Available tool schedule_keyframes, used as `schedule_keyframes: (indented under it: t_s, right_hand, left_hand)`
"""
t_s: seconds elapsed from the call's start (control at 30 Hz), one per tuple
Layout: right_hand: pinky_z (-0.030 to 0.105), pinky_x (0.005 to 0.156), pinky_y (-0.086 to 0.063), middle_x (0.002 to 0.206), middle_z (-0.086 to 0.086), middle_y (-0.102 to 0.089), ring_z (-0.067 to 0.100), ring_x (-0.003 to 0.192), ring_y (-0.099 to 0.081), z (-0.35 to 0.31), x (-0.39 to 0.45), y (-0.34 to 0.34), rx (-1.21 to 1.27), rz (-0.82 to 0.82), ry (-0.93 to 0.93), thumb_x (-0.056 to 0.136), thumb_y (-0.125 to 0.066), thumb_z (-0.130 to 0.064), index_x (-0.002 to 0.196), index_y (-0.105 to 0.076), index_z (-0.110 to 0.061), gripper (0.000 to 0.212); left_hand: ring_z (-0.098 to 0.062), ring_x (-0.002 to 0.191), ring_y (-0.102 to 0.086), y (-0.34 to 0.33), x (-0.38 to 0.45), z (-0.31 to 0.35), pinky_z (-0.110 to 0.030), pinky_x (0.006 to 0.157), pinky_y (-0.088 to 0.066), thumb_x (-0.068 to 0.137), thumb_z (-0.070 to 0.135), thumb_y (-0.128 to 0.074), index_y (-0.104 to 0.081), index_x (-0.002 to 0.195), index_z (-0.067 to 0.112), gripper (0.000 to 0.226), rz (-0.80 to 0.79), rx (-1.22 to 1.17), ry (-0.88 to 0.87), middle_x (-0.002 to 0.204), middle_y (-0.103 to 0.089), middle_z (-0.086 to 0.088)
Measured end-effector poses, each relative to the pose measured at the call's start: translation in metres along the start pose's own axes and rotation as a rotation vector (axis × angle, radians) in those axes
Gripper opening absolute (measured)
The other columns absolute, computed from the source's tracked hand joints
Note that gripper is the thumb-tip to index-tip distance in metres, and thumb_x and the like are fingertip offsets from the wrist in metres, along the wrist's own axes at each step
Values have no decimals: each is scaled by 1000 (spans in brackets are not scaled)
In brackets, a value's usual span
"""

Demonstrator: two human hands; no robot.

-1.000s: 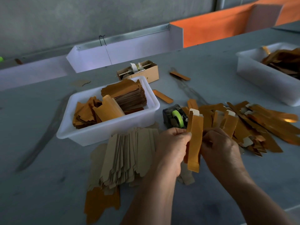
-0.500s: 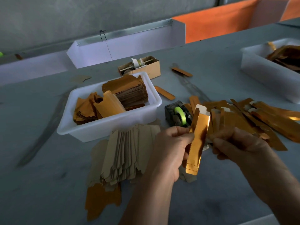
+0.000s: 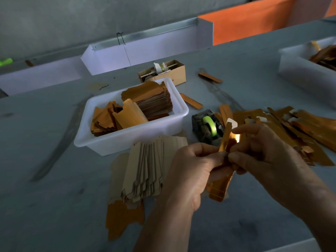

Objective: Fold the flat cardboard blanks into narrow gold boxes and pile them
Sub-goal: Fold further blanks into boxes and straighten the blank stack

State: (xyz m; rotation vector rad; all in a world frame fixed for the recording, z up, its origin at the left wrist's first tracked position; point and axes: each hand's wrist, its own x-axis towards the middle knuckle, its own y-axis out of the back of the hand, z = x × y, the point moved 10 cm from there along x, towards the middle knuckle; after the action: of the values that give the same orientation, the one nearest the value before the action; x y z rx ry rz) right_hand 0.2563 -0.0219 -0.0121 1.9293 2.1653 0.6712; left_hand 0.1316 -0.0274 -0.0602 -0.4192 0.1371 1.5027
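Both hands, left (image 3: 189, 168) and right (image 3: 263, 153), pinch the upright gold box (image 3: 222, 160) between them

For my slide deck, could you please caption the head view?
Both hands, left hand and right hand, pinch a narrow gold box above fanned flat blanks.

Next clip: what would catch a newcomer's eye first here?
Both hands, left hand and right hand, pinch a narrow gold box at centre. Right of them sprawls a pile of folded gold boxes. Behind the fanned flat blanks sits a white tub of gold card.
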Motion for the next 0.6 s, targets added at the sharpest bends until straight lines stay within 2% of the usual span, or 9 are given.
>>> schedule_keyframes:
  t_s: [0.1, 0.23, 0.33, 0.4, 0.47, 0.6]
  right_hand:
    - [15, 54, -51, 79, -13, -69, 3, 68, -66, 2, 1, 1, -7, 16, -28, 78, -68, -15, 96, -48, -31, 31]
    - [16, 52, -49, 75, -12, -70, 2, 65, -66, 3, 1, 0, -13, 21, -59, 78, -69, -17, 93, -50, -28, 27]
    - [15, 52, -49, 73, -11, -69, -1, 66, -65, 1, 1, 0, -58, 35, -65, 78, -69, -21, 90, -50, -31, 25]
    - [17, 53, -49, 71, -7, -68, -1, 66, -65, 0, 1, -1, -91, 40, -60, 78, -70, -21, 91, -50, -30, 25]
    - [17, 54, -49, 70, -5, -68, -1, 66, -64, -2, 0, -2, -122, 51, -53, 77, -71, -20, 90, -50, -28, 25]
    - [6, 55, -45, 70, -9, -64, -2, 63, -61, -9, -2, 0, -251, 89, -31, 77, -71, -24, 86, -46, -32, 28]
  left_hand:
    - [-27, 82, -73, -3, -1, 1, -31, 74, -60, 86, -2, -62, -69, 87, 1, 8, -45, -37, 10, 88, -74, -16]
    - [-35, 97, -69, -5, -1, 2, -37, 83, -58, 87, 1, -57, -64, 101, -12, 21, -98, -54, 24, 103, -68, -29]
    - [-28, 88, -72, -4, -4, 2, -34, 80, -59, 85, 9, -67, -67, 96, -5, 18, -81, -24, 6, 96, -72, -20]
    - [-24, 81, -73, -1, -5, 2, -29, 74, -60, 86, 7, -65, -69, 90, 0, 8, -31, -9, -17, 88, -74, -16]
    - [-22, 77, -73, 2, -5, 1, -27, 69, -59, 89, 5, -61, -69, 87, 3, 9, 11, 2, -31, 84, -74, -13]
    - [-23, 77, -73, 4, -8, 3, -32, 73, -60, 90, 6, -61, -70, 85, 6, 10, 61, 40, -84, 83, -74, -12]
